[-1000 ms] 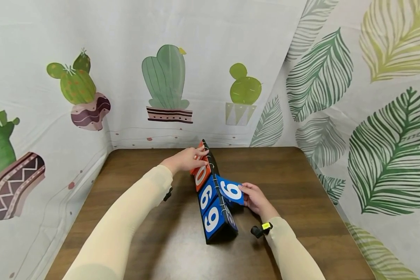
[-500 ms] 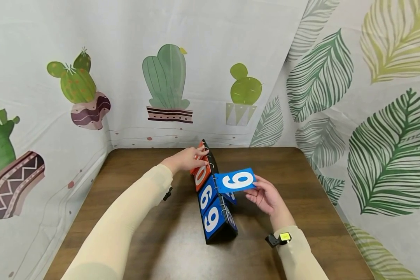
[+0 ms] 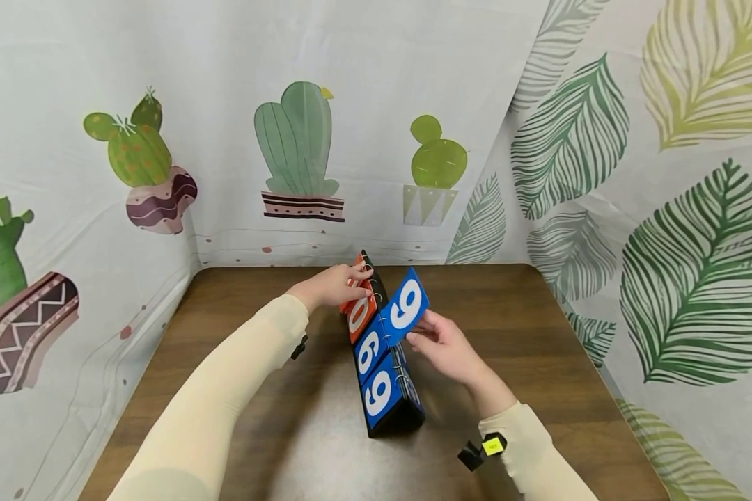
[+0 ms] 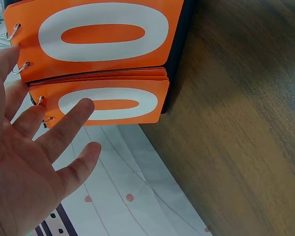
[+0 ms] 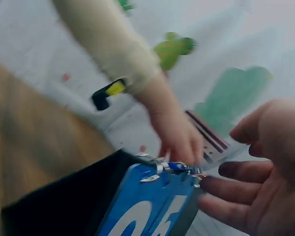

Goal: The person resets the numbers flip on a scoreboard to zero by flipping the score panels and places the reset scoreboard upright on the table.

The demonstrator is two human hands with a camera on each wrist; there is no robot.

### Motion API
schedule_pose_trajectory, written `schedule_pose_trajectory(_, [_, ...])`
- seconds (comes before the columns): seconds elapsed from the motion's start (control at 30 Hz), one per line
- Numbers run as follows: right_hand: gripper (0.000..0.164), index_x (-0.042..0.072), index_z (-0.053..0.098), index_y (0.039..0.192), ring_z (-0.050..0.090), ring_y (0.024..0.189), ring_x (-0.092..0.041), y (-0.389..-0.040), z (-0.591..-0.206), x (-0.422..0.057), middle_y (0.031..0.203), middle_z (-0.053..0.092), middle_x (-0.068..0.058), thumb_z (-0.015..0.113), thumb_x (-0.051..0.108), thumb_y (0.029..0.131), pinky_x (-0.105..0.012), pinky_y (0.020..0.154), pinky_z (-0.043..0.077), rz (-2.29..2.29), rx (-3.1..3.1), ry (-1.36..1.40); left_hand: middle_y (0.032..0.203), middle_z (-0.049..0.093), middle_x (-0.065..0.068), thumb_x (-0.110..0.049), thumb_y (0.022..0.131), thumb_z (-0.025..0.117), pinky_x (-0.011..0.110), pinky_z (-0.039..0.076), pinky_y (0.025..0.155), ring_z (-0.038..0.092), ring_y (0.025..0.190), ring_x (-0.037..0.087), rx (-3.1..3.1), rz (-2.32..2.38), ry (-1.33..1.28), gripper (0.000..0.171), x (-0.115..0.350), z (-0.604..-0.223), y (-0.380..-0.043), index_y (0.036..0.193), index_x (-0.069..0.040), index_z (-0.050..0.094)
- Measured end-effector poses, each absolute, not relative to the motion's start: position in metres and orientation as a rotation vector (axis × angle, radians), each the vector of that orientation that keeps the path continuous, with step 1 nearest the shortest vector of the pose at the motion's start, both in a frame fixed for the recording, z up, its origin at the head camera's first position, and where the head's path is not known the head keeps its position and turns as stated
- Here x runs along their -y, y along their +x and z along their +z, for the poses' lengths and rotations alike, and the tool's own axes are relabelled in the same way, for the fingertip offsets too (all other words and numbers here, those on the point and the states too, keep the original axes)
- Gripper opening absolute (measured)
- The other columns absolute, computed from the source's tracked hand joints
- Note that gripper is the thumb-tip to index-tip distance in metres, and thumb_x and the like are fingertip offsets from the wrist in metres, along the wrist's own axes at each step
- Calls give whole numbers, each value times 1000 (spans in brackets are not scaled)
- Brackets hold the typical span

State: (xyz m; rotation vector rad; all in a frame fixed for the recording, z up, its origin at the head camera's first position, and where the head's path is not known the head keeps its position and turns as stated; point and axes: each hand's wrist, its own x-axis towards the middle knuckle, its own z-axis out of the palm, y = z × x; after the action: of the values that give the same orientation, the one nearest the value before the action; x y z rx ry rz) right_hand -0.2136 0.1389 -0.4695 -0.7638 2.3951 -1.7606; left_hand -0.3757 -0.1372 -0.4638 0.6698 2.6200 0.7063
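A flip scoreboard with a black tent-shaped stand (image 3: 397,421) lies across the table, its orange zero cards (image 4: 108,34) at the far end and blue number cards (image 3: 376,393) at the near end. My left hand (image 3: 332,287) rests on the ridge by the rings over the orange cards. Its outer fingers stretch loosely in front of a zero card. A blue card (image 3: 406,307) bearing a 9 or 6 stands tilted up on its rings. Fingers of my right hand (image 3: 448,348) are at its right edge. The right wrist view shows a gap between thumb and fingers.
The brown wooden table (image 3: 257,417) reaches back to a white cloth backdrop (image 3: 376,104) printed with cacti and leaves. Metal rings (image 5: 160,167) run along the scoreboard's ridge.
The blue card has swung from hanging low on the right side up to a raised tilt. My right hand went outward, then back toward the ridge. The left hand has stayed put.
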Motion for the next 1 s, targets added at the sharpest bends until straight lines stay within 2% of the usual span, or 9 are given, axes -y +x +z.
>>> schedule_pose_trajectory(0.13, [47, 6, 53, 149, 72, 118, -27, -213, -471, -126, 138, 68, -14, 59, 13, 103, -43, 97, 59, -1388, -2662, -937, 174, 18, 1, -48, 100, 62, 52, 32, 125, 22, 159, 36, -2611, 706, 679, 66, 137, -463, -374, 158, -27, 40])
schedule_pose_trajectory(0.2, [51, 8, 49, 153, 77, 96, -24, -212, -471, -122, 126, 72, -13, 59, 17, 104, -37, 85, 63, -1212, -2728, -980, 174, 18, 1, -47, 100, 63, 53, 31, 125, 20, 160, 36, -2607, 704, 676, 65, 137, -462, -373, 158, -28, 40])
schedule_pose_trajectory(0.27, [55, 12, 45, 156, 76, 86, -21, -212, -471, -118, 130, 71, -13, 59, 21, 104, -34, 83, 63, -1055, -2786, -999, 174, 18, 0, -45, 100, 64, 55, 30, 125, 19, 160, 38, -2605, 692, 665, 65, 136, -462, -373, 158, -31, 40])
schedule_pose_trajectory(0.37, [57, 17, 45, 157, 76, 97, -22, -214, -471, -114, 138, 68, -10, 62, 27, 103, -37, 92, 61, -899, -2834, -1011, 174, 17, -1, -44, 97, 67, 59, 29, 124, 17, 160, 40, -2594, 685, 652, 69, 136, -461, -373, 159, -34, 37])
schedule_pose_trajectory(0.43, [59, 19, 45, 157, 68, 125, -21, -216, -471, -112, 154, 56, -6, 64, 29, 102, -41, 108, 53, -813, -2870, -1024, 174, 17, 1, -44, 97, 67, 61, 27, 124, 16, 160, 42, -2577, 714, 654, 72, 136, -460, -372, 160, -33, 35])
schedule_pose_trajectory(0.5, [60, 20, 46, 157, 58, 139, -22, -218, -472, -112, 155, 55, -4, 65, 30, 101, -42, 113, 49, -744, -2897, -1050, 174, 16, 4, -45, 97, 66, 62, 25, 125, 16, 159, 42, -2570, 734, 672, 72, 136, -458, -372, 160, -28, 35])
schedule_pose_trajectory(0.67, [60, 19, 49, 155, 58, 138, -24, -220, -473, -111, 152, 58, -4, 68, 34, 99, -45, 113, 49, -675, -2934, -1106, 174, 15, 6, -44, 100, 63, 61, 26, 125, 17, 159, 43, -2550, 734, 693, 69, 135, -454, -371, 160, -24, 37])
schedule_pose_trajectory(0.87, [74, 17, 53, 152, 60, 128, -23, -223, -468, -101, 142, 63, -4, 74, 54, 90, -45, 107, 54, -723, -3001, -943, 174, 16, 2, -41, 101, 63, 54, 37, 122, 18, 159, 42, -2574, 682, 673, 64, 137, -457, -376, 159, -27, 40])
schedule_pose_trajectory(1.0, [71, 12, 52, 151, 61, 130, -26, -225, -463, -93, 144, 63, -8, 70, 49, 95, -46, 109, 53, -717, -3055, -874, 174, 18, -1, -40, 100, 65, 54, 34, 123, 18, 160, 39, -2589, 679, 680, 63, 136, -461, -380, 158, -30, 41])
